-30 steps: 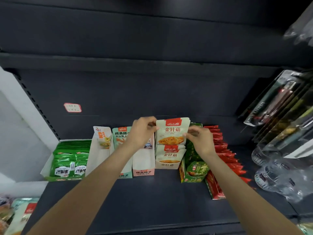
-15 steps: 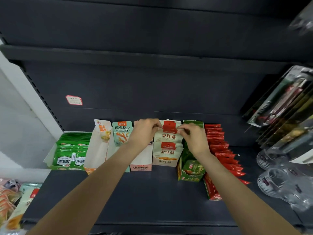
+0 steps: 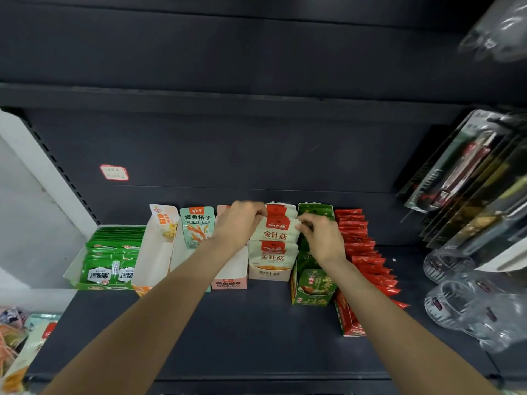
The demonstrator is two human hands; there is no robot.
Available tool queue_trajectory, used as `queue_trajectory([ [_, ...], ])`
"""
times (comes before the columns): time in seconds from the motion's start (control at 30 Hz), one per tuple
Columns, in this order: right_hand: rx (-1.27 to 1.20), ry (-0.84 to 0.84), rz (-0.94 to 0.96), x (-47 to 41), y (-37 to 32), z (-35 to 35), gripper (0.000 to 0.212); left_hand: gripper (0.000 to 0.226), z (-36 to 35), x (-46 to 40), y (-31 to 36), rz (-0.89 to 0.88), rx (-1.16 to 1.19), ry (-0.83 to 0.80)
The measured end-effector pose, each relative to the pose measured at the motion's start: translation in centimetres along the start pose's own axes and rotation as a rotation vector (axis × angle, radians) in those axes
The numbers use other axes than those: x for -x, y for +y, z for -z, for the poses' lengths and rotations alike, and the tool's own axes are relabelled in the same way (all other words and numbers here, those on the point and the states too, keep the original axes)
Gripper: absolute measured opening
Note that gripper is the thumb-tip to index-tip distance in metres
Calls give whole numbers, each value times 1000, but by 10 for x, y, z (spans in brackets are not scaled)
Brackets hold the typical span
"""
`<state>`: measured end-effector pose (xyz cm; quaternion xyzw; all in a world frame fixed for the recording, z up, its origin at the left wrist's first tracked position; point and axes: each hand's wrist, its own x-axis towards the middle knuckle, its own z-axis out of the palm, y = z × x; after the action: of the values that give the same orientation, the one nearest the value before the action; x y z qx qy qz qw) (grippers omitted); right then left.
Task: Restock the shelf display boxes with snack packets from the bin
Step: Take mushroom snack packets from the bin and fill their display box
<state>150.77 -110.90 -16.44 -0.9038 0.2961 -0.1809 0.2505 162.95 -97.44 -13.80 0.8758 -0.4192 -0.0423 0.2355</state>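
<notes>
The top of the rear cream packet (image 3: 276, 223) is pinched by the left hand (image 3: 239, 223) and right hand (image 3: 320, 238). The pink display box (image 3: 229, 283) is largely hidden behind the left forearm; the fingertips are blurred.

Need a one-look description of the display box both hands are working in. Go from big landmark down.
On the dark shelf, a row of display boxes lines the back wall. Both the left hand and the right hand grip packets in the cream box, just right of centre. Its cream packets have red tops; the neighbours are a nearly empty pink box and a green box.
</notes>
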Motion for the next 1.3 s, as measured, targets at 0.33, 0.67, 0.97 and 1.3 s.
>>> queue_trajectory([
  [0.33, -96, 70, 183, 28, -42, 4, 31, 24, 18, 44, -16, 61, 63, 140],
  [0.67, -209, -223, 263, 85, -147, -74, 26, 15, 54, 154, -111, 180, 194, 227],
  [0.97, -220, -410, 203, 162, -280, -210, 26, 21, 95, 283, -302, 423, 151, 81],
  [1.3, -230, -573, 56, 213, -384, -342, 45, 55, 108, 361, -456, 558, 42, -106],
])
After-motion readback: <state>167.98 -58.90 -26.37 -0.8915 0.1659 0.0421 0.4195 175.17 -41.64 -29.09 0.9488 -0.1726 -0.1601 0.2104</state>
